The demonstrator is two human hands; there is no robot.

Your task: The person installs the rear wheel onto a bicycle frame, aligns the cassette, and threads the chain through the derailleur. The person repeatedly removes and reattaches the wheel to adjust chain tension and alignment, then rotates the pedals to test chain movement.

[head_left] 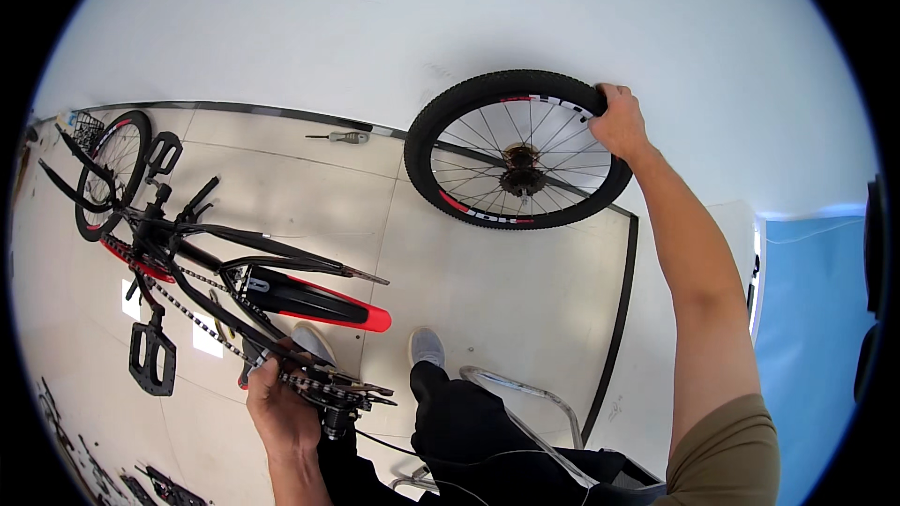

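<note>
My right hand (621, 122) grips the black tyre of a loose rear bicycle wheel (521, 150), held up near the white wall, its spokes and hub cassette showing. My left hand (279, 405) holds the rear end of a black and red bicycle frame (225, 267) that lies turned over on the tiled floor, fingers by the chain and rear derailleur (339, 395). A red and black mudguard (314, 305) sticks out over the rear fork. The front wheel (114, 173) is still on the frame at the far left.
A screwdriver (339, 137) lies on the floor by the wall's base. A black pedal (152, 358) hangs at the lower left. My grey shoes (427, 347) and black trousers are below. A metal tube stand (525, 394) sits by my legs. Small parts lie at bottom left.
</note>
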